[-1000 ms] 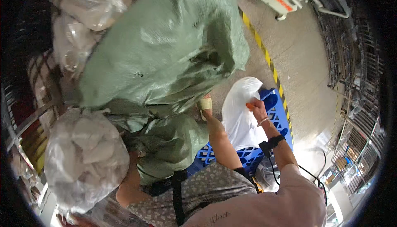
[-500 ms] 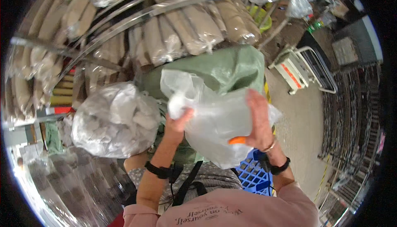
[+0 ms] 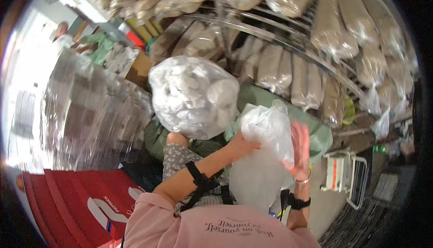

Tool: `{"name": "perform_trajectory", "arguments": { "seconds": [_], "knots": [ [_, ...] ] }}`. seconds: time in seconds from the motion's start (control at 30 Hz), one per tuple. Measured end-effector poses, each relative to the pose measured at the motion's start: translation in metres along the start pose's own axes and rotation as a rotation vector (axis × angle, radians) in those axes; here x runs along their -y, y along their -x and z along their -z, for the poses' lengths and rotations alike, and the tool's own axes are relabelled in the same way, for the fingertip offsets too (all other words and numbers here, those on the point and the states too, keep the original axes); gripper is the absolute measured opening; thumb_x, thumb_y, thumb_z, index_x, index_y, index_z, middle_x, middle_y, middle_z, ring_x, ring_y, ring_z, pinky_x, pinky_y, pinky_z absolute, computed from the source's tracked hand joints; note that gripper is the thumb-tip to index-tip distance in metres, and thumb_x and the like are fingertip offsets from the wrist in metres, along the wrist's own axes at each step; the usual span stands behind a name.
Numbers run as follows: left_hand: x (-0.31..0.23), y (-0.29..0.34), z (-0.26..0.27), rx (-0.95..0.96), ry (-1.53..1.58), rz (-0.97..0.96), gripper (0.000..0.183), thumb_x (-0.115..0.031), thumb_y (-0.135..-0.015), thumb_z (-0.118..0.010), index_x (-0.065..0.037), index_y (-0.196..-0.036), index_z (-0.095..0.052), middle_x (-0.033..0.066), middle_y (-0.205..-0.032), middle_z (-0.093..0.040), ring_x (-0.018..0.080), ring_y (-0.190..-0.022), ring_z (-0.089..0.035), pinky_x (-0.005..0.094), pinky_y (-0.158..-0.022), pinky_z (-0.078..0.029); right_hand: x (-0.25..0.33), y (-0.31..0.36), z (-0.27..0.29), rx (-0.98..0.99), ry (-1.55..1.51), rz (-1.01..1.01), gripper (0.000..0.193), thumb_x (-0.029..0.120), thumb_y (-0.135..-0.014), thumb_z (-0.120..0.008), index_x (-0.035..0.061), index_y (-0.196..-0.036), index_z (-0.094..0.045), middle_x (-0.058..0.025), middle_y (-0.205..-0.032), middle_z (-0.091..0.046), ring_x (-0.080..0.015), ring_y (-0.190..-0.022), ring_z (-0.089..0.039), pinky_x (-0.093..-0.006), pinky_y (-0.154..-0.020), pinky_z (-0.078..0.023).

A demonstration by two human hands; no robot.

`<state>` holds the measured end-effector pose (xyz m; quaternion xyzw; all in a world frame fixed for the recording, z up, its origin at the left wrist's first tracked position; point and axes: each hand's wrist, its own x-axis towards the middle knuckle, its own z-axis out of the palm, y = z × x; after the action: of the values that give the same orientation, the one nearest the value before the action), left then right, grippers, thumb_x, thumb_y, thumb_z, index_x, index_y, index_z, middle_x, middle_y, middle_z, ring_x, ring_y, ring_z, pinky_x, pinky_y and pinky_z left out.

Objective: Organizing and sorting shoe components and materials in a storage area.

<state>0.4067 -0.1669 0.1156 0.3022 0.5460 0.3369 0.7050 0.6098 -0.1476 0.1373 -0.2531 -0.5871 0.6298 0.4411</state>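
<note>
A translucent white plastic bag hangs in front of my body, its upper part bunched. My left hand is closed on the bag's left side, fingers bent into the plastic. On the other side, my right hand is smeared by motion, with fingers stretched upward and the thumb apart along the bag's edge. A small spot of orange shows by the right thumb; its kind is unclear. Beyond my left hand stands a large clear bag stuffed with white pieces. A green woven sack lies behind the held bag.
Metal racks with many wrapped brown bundles fill the far side. Film-wrapped stacks stand at left, above a red padded item. A white-framed cart is at right. Another person appears at the far left.
The view has swung left, bringing the wrapped stacks and red item in. The held bag is now more upright and bunched at the top. My left hand still grips it; my right fingers point upward.
</note>
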Motion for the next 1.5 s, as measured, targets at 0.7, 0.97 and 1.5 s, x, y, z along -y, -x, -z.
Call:
{"name": "perform_trajectory", "arguments": {
  "seconds": [0.7,0.97,1.5],
  "knots": [
    [-0.049,0.040,0.078,-0.543,0.053,-0.755,0.042,-0.002,-0.079,-0.055,0.000,-0.119,-0.047,0.0106,-0.112,-0.055,0.0175,-0.103,-0.052,0.0324,-0.089,-0.041,-0.102,-0.054,-0.072,-0.169,0.573,0.026,0.051,0.011,-0.073,-0.066,-0.0005,-0.118,-0.044,-0.0158,-0.115,-0.053,-0.0267,-0.100,-0.053,-0.0404,-0.087,-0.041],
    [-0.099,0.054,0.227,-1.172,-0.352,-0.656,0.026,-0.014,-0.066,-0.063,0.003,-0.082,-0.052,0.0153,-0.081,-0.056,0.0259,-0.068,-0.056,0.0342,-0.064,-0.046,-0.148,-0.156,-0.057,-0.172,0.320,0.094,0.056,0.016,-0.068,-0.069,-0.0009,-0.116,-0.046,-0.0174,-0.116,-0.052,-0.0306,-0.101,-0.051,-0.0418,-0.089,-0.039],
    [0.032,0.002,0.302,-0.881,-0.287,-0.944,0.032,-0.016,-0.071,-0.060,0.001,-0.097,-0.056,0.0213,-0.083,-0.058,0.0339,-0.074,-0.057,0.0421,-0.064,-0.045,-0.154,-0.272,-0.212,0.892,1.100,0.379,0.047,0.023,-0.075,-0.057,0.0026,-0.117,-0.051,-0.0213,-0.123,-0.047,-0.0328,-0.118,-0.041,-0.0415,-0.101,-0.028]
  ]
}}
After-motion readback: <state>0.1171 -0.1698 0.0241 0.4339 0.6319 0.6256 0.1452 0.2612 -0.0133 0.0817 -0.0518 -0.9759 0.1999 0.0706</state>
